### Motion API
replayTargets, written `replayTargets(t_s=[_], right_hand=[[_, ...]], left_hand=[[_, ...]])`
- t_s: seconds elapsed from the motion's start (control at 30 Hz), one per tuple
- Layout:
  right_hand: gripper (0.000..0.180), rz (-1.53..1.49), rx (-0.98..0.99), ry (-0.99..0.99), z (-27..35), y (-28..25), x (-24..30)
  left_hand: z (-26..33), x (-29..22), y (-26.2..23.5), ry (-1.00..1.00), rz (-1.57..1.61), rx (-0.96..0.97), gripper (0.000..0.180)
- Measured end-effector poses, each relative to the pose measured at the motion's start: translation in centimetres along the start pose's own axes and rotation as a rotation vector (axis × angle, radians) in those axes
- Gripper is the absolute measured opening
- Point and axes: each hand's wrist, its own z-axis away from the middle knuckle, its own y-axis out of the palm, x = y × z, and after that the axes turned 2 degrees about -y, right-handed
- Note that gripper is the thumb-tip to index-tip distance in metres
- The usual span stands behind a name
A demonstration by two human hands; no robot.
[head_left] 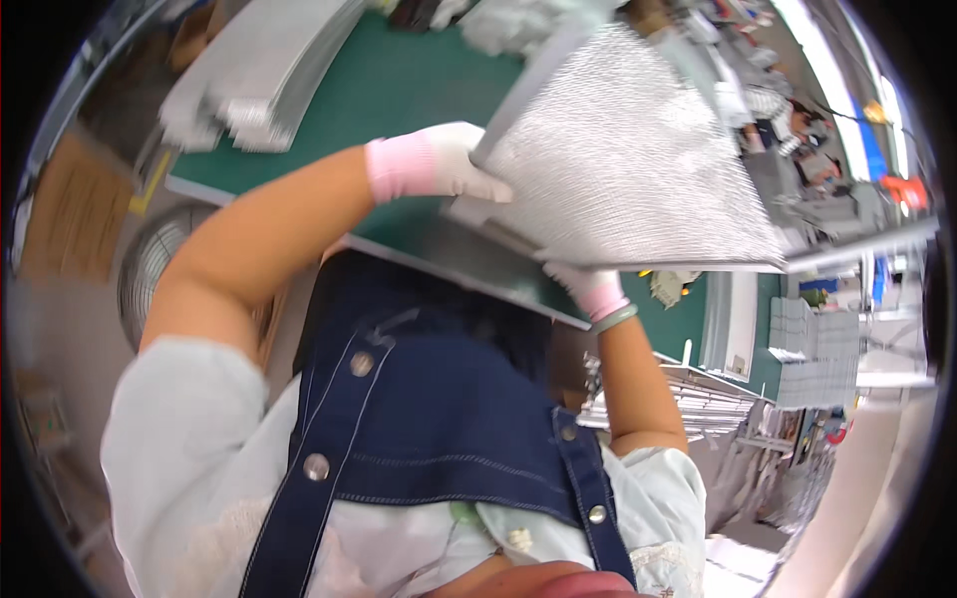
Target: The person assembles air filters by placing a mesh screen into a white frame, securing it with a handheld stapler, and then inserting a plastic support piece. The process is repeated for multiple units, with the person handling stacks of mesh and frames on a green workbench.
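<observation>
A silver, crinkled foil-faced piece with grey edging (628, 159) is held up tilted above the green table, slightly blurred. My left hand (454, 167), in a white glove with a pink cuff, is closed on its left edge, thumb on the near side. My right hand (588, 286), gloved the same way, is at the lower edge, and its fingers are mostly hidden behind the piece. A flat grey strip or flap shows below the foil, between my two hands; I cannot tell whether it belongs to the same piece.
Stacks of flat white-grey sheets (264, 75) lie at the far left of the green table (409, 75). Pale, crumpled material sits at the back. Stacked grey pieces (817, 339) stand to the right. A round fan (164, 264) is on the left. Other people are farther off at the upper right.
</observation>
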Motion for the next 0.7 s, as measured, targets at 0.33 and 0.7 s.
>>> replayTargets(t_s=[0.33, 0.7], right_hand=[[0.059, -0.568, -0.071, 0.122, -1.0, -6.7, 7.1], [0.032, -0.907, -0.565, -0.372, -4.1, -11.7, 13.8]], left_hand=[[-5.3, -8.8, -3.0, 0.299, 0.346, -0.436, 0.025], [-3.9, -5.9, -1.3, 0.218, 0.539, -0.252, 0.046]])
